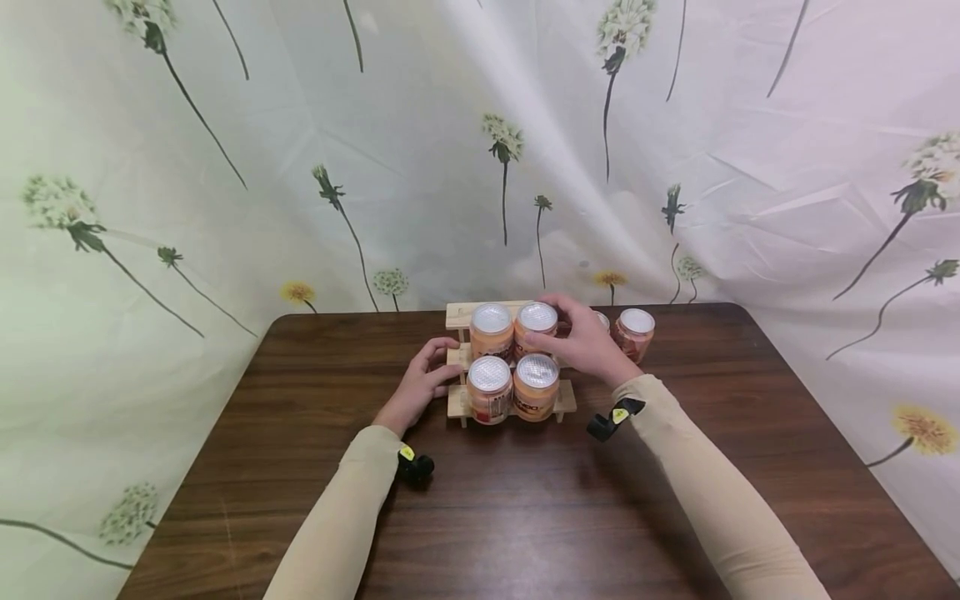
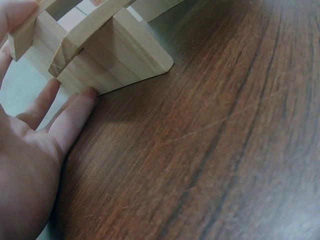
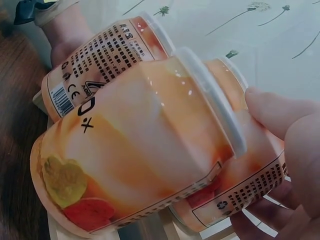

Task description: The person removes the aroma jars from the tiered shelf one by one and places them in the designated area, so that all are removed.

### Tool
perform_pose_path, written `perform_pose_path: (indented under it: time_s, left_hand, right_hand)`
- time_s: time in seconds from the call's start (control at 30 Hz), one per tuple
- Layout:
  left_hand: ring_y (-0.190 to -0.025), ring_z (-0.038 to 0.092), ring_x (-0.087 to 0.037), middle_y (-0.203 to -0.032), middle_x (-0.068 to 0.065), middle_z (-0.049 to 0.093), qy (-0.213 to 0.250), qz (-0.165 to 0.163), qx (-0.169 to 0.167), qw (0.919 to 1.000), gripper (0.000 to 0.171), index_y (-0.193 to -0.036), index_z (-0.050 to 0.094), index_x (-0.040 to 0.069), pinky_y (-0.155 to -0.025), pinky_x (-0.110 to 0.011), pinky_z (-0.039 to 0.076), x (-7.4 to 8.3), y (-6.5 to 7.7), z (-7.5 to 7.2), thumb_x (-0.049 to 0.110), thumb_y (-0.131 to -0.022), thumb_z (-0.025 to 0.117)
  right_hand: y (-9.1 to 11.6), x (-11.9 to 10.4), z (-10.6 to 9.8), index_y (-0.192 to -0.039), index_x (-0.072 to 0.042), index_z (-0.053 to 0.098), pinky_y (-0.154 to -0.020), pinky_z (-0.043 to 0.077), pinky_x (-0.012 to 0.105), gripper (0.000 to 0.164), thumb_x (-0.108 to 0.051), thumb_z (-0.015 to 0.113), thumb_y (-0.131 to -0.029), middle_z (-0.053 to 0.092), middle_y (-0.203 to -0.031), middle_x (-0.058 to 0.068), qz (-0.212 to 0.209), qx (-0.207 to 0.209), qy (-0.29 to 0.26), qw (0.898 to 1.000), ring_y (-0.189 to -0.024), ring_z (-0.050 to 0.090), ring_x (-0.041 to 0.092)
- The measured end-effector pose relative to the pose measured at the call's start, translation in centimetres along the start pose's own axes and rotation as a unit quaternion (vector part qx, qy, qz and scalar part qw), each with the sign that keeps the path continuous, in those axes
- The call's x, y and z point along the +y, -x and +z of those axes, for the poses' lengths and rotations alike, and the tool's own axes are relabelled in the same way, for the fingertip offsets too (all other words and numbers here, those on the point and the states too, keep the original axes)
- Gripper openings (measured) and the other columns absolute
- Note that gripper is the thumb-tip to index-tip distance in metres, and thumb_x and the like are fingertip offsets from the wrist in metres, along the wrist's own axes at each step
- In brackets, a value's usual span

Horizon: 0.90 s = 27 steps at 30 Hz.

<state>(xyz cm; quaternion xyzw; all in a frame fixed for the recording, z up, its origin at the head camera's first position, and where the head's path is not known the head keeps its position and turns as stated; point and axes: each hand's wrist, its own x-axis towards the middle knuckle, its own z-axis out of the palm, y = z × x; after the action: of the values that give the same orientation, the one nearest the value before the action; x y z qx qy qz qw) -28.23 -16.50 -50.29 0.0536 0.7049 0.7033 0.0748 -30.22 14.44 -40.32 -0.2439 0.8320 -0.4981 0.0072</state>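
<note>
A stepped wooden rack [image 1: 457, 402] stands near the table's far edge. Two orange-labelled jars with clear, silvery-looking lids sit on its lowest step: a left front jar [image 1: 489, 403] and a right front jar [image 1: 536, 403]. Behind them are a left rear jar [image 1: 491, 340] and a right rear jar [image 1: 534, 321], apparently on the middle step. My right hand [image 1: 591, 343] grips the right rear jar, thumb at the near side and fingers behind. With extended fingers [image 2: 75, 117], my left hand [image 1: 417, 385] touches the rack's left side panel [image 2: 107, 62].
To the right of the rack, a further jar [image 1: 635, 335] stands on the brown wooden table [image 1: 510, 508]. Another jar [image 1: 602, 319] beside it is mostly hidden by my right hand. A dandelion-print curtain [image 1: 420, 167] hangs behind the table.
</note>
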Motion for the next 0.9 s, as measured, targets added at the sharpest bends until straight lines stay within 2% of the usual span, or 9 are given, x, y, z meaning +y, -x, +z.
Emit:
perform_pose_path:
  time_s: [0.17,0.33,0.63,0.9]
  left_hand:
    - [-0.117,0.061,-0.027,-0.143,-0.018,0.049,0.006,0.005,0.000,1.0000,0.044,-0.141,0.049,0.011,-0.086,-0.040,0.060,-0.05,0.05,0.11,0.014,-0.102,0.068]
    - [-0.117,0.061,-0.026,-0.144,-0.018,0.048,0.009,0.010,-0.002,0.9999,0.044,-0.142,0.049,0.010,-0.086,-0.040,0.060,0.06,0.13,0.15,0.014,-0.102,0.068]
    - [-0.115,0.061,-0.025,-0.142,-0.018,0.048,0.005,0.011,-0.001,0.9999,0.044,-0.142,0.050,0.010,-0.085,-0.040,0.060,0.14,0.16,0.15,0.014,-0.102,0.068]
    - [-0.116,0.062,-0.026,-0.143,-0.017,0.049,0.007,0.014,-0.002,0.9999,0.040,-0.139,0.052,0.014,-0.085,-0.040,0.061,-0.06,0.12,0.02,0.014,-0.102,0.068]
  right_hand:
    - [0.07,-0.28,0.06,-0.141,-0.011,0.057,-0.094,0.056,0.044,0.062,-0.036,0.085,-0.090,0.066,-0.126,0.011,0.019,0.005,-0.022,1.000,-0.112,0.067,0.027]
    - [0.22,-0.41,0.14,-0.138,-0.014,0.058,-0.092,0.057,0.043,0.064,-0.040,0.087,-0.088,0.065,-0.124,0.007,0.032,0.025,-0.021,0.999,-0.109,0.067,0.025]
    - [0.58,-0.44,0.07,-0.133,-0.014,0.060,-0.092,0.057,0.044,0.062,-0.039,0.089,-0.085,0.065,-0.122,0.008,0.026,0.042,-0.043,0.998,-0.109,0.067,0.026]
    - [0.72,-0.62,-0.42,-0.131,-0.012,0.061,-0.084,0.054,0.036,0.062,-0.038,0.090,-0.083,0.066,-0.118,0.007,0.014,0.077,-0.041,0.996,-0.101,0.063,0.024]
